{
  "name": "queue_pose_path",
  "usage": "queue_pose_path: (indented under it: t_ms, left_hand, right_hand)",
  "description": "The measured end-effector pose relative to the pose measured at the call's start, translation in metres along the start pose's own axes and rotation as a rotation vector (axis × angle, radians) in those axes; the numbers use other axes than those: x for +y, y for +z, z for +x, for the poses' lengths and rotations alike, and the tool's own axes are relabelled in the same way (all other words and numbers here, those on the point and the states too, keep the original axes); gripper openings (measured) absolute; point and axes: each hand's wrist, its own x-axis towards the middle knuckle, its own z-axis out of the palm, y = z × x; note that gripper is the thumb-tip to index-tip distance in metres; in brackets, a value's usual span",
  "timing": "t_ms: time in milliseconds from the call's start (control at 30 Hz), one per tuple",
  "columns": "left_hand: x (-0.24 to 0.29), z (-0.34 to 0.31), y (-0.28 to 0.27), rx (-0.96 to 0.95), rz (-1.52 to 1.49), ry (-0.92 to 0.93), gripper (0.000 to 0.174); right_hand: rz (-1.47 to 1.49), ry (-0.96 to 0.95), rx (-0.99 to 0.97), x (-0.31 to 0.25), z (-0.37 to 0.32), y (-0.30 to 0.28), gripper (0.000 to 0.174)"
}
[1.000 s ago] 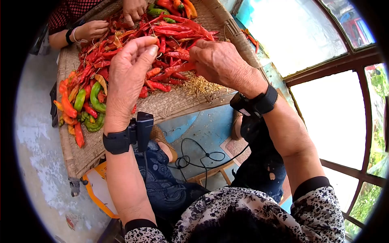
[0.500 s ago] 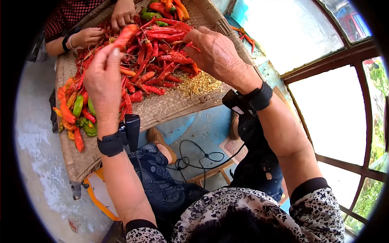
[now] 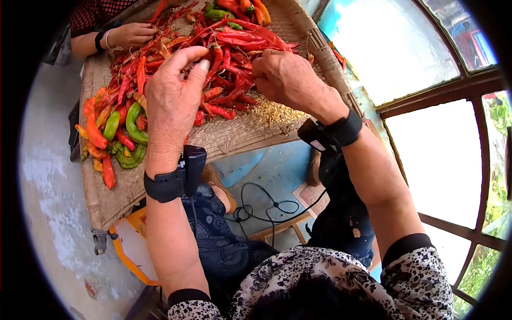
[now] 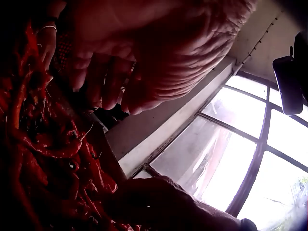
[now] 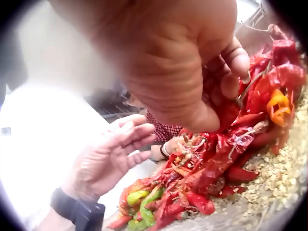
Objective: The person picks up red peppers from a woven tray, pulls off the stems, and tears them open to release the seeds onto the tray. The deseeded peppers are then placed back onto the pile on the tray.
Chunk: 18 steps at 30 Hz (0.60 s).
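Note:
My left hand hovers over the near part of a pile of red chili peppers. Its thumb and forefinger stand apart, and the right wrist view shows nothing in the palm. To the right, my right hand has its fingers curled at the pile's edge. Between those fingers, a red chili pepper shows in the right wrist view, partly hidden by the thumb. Loose yellow seeds lie below this hand. The left wrist view is dark.
A woven tray bears the peppers. Green peppers and orange ones lie at its left. Another person's hand touches the pile at the far left. Windows stand on the right; a black cable lies on the floor.
My left hand moved left with an orange-red pepper at its fingertips, then came back right without it. My right hand stays near the pile's edge. One of the other person's hands left view.

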Motion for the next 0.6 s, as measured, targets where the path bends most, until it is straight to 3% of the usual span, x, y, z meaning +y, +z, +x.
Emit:
queue_pose_path:
  t_ms: [67,167,333,400,433,533,600]
  left_hand:
    - [-0.004,-0.005,0.013,0.011,0.129,0.26,0.023]
    - [-0.001,-0.012,0.025,-0.01,0.249,0.414,0.025]
    - [0.003,-0.008,0.022,-0.096,0.207,0.287,0.02]
    - [0.006,-0.006,0.016,-0.123,0.15,0.128,0.015]
    - [0.0,-0.003,0.014,0.007,0.134,0.237,0.014]
    - [-0.017,0.012,-0.006,0.313,-0.102,0.006,0.022]
    - [-0.039,0.022,-0.023,0.581,-0.061,0.091,0.038]
  right_hand:
    - [0.279,-0.19,0.196,0.003,-0.002,-0.004,0.012]
    - [0.385,-0.243,0.213,0.001,-0.006,-0.013,0.013]
    - [0.404,-0.295,0.265,0.001,-0.008,-0.02,0.017]
    - [0.48,-0.137,0.425,0.004,-0.006,-0.018,0.02]
    - [0.452,-0.08,0.438,0.007,-0.006,-0.017,0.023]
    - [0.31,-0.083,0.328,0.014,-0.004,-0.011,0.026]
    - [0.2,-0.16,0.244,0.009,-0.007,0.001,0.023]
